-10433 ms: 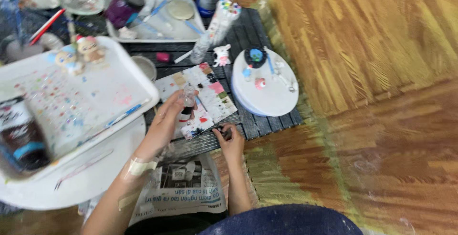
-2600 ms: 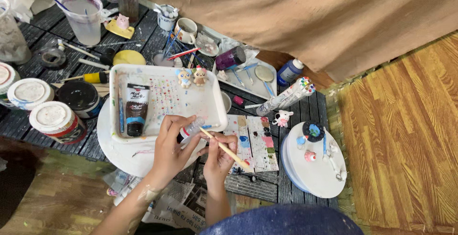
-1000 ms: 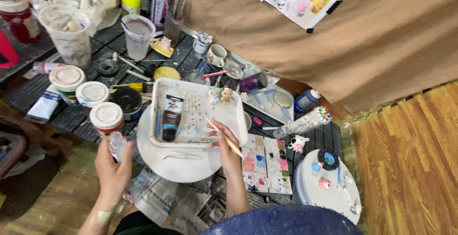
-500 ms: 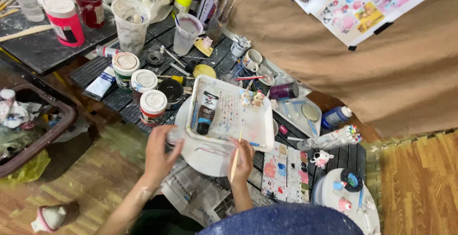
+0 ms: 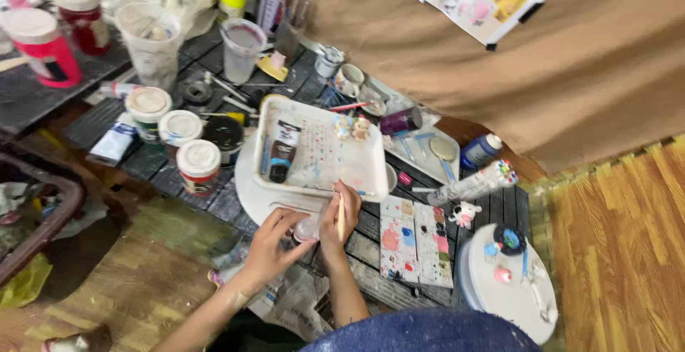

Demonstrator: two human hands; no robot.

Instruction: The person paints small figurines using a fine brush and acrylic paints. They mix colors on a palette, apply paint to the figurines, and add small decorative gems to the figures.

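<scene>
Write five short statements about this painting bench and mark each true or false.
1. The right hand holds a thin wooden stick. True.
2. The left hand rests on the wooden floor. False: it meets the right hand at a small pale object.
3. A dark paint tube lies in the white tray. True.
4. The paint palette lies left of the tray. False: lower right.
5. Two small figurines stand in the tray. True.

glossy white plastic tray [image 5: 371, 173], matt wooden brush [image 5: 341, 218], seemingly crumpled newspaper [image 5: 300, 305].
</scene>
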